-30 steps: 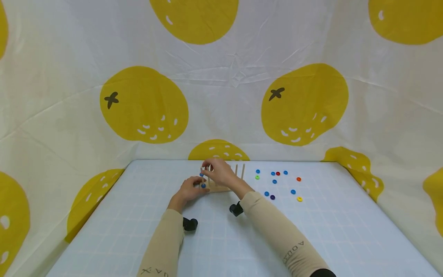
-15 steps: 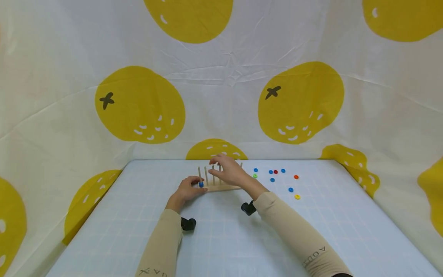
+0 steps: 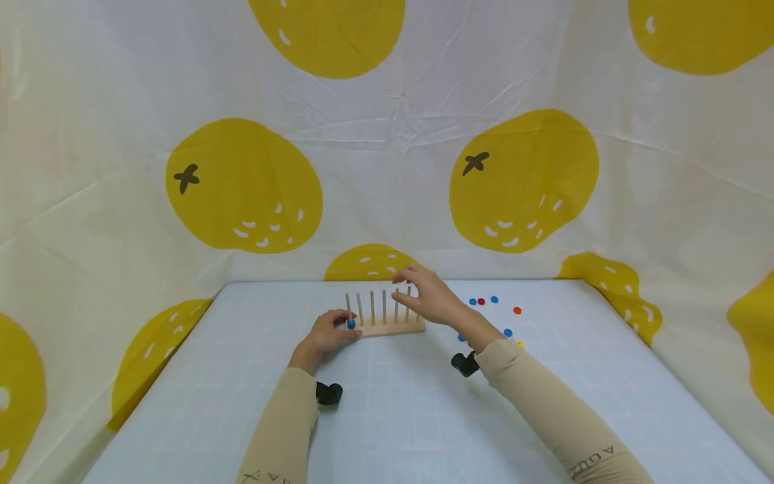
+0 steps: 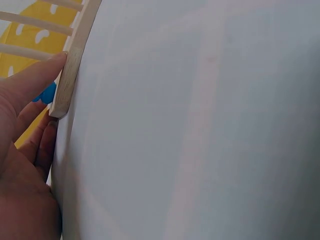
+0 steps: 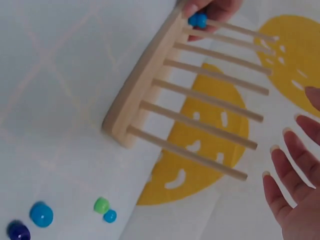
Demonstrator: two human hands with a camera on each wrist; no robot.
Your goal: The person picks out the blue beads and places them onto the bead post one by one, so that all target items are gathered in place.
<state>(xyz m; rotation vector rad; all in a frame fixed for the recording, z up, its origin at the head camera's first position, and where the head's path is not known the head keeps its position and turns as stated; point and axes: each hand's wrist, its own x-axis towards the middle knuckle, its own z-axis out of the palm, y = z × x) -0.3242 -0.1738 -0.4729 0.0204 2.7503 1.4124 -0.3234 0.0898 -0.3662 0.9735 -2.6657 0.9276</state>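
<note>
A wooden peg board [image 3: 393, 329] with a row of upright pegs stands on the table. Blue beads [image 5: 198, 20] sit low on its leftmost peg, stacked at the base. My left hand [image 3: 325, 335] grips that left end, thumb on the front face and fingers behind, as the left wrist view shows with the board's end [image 4: 68, 82]. Over the right-hand pegs, my right hand [image 3: 428, 296] hovers with fingers apart and nothing between them. In the right wrist view its fingers [image 5: 290, 170] are spread beside the peg tips.
Loose beads lie right of the board: blue [image 3: 494, 300], red [image 3: 481, 302], orange [image 3: 517, 310] and a yellow bead [image 3: 520, 343] partly behind the right sleeve. A green bead [image 5: 101, 205] and a dark purple bead [image 5: 18, 230] show in the right wrist view. A patterned curtain [image 3: 387, 168] rises behind the table.
The right hand has moved right, away from the leftmost peg, across the board. The upper blue bead it was at has dropped down that peg. The left hand keeps its hold.
</note>
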